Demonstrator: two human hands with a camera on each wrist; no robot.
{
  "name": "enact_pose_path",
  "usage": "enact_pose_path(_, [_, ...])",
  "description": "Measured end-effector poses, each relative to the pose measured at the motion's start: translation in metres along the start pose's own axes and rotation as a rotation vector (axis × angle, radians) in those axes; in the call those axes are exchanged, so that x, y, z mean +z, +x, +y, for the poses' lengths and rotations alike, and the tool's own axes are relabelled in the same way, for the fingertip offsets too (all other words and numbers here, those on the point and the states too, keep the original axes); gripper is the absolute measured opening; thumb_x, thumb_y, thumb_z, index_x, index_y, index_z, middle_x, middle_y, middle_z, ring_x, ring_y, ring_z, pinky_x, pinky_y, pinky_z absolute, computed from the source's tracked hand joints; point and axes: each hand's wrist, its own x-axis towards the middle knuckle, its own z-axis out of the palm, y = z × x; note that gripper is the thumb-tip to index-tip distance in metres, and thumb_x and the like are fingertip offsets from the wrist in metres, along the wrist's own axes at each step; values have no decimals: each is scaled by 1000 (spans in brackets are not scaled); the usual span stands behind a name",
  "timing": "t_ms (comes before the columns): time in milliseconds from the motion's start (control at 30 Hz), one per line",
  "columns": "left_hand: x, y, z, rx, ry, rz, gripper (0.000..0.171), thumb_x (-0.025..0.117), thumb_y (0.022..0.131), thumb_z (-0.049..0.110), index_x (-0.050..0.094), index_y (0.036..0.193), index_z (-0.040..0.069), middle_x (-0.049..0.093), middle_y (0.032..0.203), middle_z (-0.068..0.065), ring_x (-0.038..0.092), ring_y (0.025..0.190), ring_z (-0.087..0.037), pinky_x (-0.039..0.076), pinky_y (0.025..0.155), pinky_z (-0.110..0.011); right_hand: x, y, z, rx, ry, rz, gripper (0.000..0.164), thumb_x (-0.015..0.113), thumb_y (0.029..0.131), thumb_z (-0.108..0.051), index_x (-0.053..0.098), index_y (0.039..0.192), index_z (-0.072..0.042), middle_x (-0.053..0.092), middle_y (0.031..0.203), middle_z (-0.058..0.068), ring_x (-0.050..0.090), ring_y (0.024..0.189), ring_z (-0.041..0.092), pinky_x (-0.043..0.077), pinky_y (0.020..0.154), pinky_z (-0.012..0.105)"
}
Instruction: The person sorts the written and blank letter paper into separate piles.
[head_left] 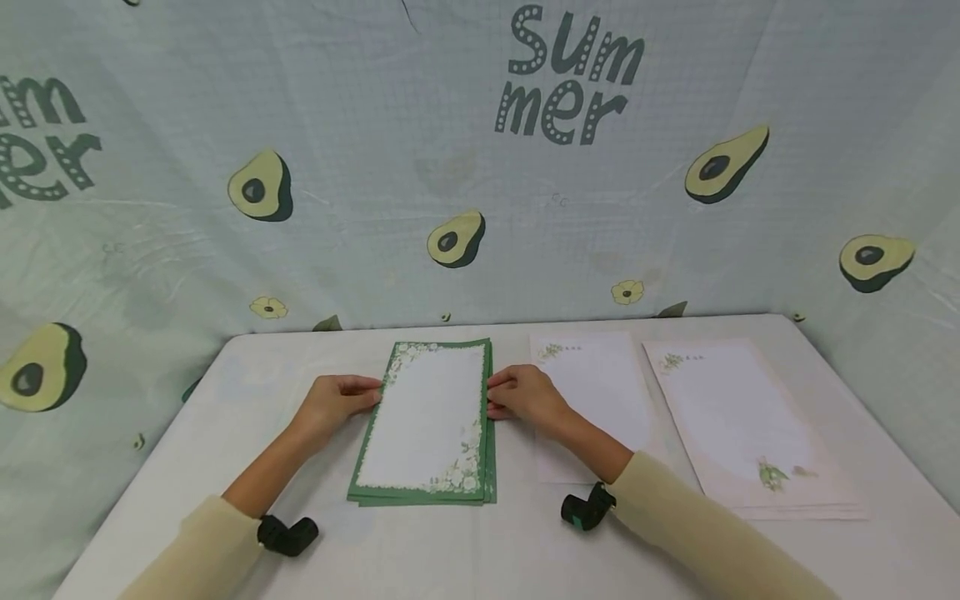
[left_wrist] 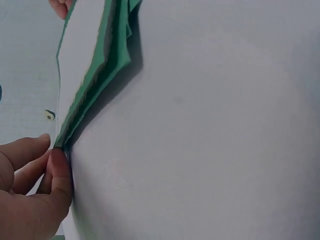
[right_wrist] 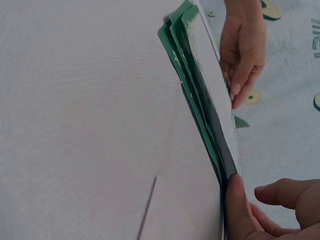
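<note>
A stack of white sheets with green floral borders (head_left: 423, 417) lies on the white table, its layers slightly fanned along the right and bottom edges. At its left edge is my left hand (head_left: 333, 404), with thumb and fingertips pinching the green border, as the left wrist view shows up close (left_wrist: 35, 185). My right hand (head_left: 528, 396) is at the opposite edge, fingertips against the side of the stack. In the right wrist view, the right thumb (right_wrist: 285, 192) stands apart from the sheets, while a finger (right_wrist: 237, 205) touches their edge. The green layers (right_wrist: 192, 75) show small gaps between them.
Right of the stack lies a pale pink sheet (head_left: 592, 375), partly under my right forearm. A pile of similar pale sheets (head_left: 750, 417) sits farther right. Behind the table hangs a cloth backdrop (head_left: 360, 183) printed with avocados and lettering.
</note>
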Motion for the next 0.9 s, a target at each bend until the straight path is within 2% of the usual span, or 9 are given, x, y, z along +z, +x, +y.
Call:
enact_pose_path(133, [0, -5, 0, -21, 77, -15, 37, 71, 97, 11, 65, 128, -7, 68, 119, -18, 67, 96, -16, 56, 79, -25, -4, -6, -2, 4, -77, -11, 30, 63, 100, -7, 63, 128, 3, 72, 100, 12, 73, 80, 18, 63, 75, 31])
enact_pose_path(233, [4, -12, 6, -22, 143, -11, 42, 73, 95, 13, 62, 132, -5, 67, 121, -18, 66, 106, -26, 56, 84, -33, -12, -14, -1, -21, -154, -8, 30, 65, 100, -12, 65, 128, -1, 72, 103, 7, 72, 82, 17, 62, 78, 31])
enact_pose_path(333, [8, -20, 15, 13, 191, -12, 48, 72, 96, 15, 58, 138, -4, 61, 132, -21, 59, 121, -37, 55, 93, -44, -25, -25, 0, -60, -195, -8, 30, 66, 100, -15, 65, 127, -2, 71, 108, 7, 72, 88, 18, 61, 82, 31])
enact_pose_path(433, [14, -29, 27, 69, 204, -31, 51, 70, 97, 16, 54, 142, -3, 56, 142, -23, 52, 131, -42, 51, 102, -51, -40, -37, 2, -89, -229, -8, 31, 66, 101, -17, 65, 128, -2, 70, 113, 8, 72, 95, 19, 61, 84, 32])
enact_pose_path(500, [18, -35, 36, 113, 192, -44, 51, 69, 98, 15, 54, 143, -3, 54, 144, -23, 50, 133, -42, 50, 105, -52, -52, -45, 4, -107, -277, -1, 29, 65, 101, -17, 65, 127, -3, 71, 114, 7, 70, 99, 19, 60, 83, 32])
enact_pose_path(667, [33, -46, 53, 195, 158, -51, 44, 68, 98, 12, 58, 139, -1, 59, 140, -19, 55, 130, -38, 50, 106, -48, -81, -63, 11, -173, -443, 42, 22, 65, 100, -13, 69, 121, -7, 73, 112, 2, 68, 103, 19, 56, 83, 34])
enact_pose_path(800, [48, -53, 58, 238, 141, -75, 40, 68, 98, 12, 62, 136, 0, 62, 137, -15, 59, 126, -35, 52, 104, -45, -101, -78, 18, -209, -538, 75, 18, 64, 100, -10, 70, 117, -7, 74, 109, 1, 68, 101, 19, 56, 84, 33])
enact_pose_path(900, [57, -57, 60, 242, 108, -92, 38, 69, 98, 12, 63, 134, 1, 64, 135, -12, 61, 124, -34, 54, 102, -43, -113, -87, 22, -219, -592, 106, 18, 63, 99, -8, 71, 115, -8, 74, 109, 1, 68, 99, 19, 56, 83, 31])
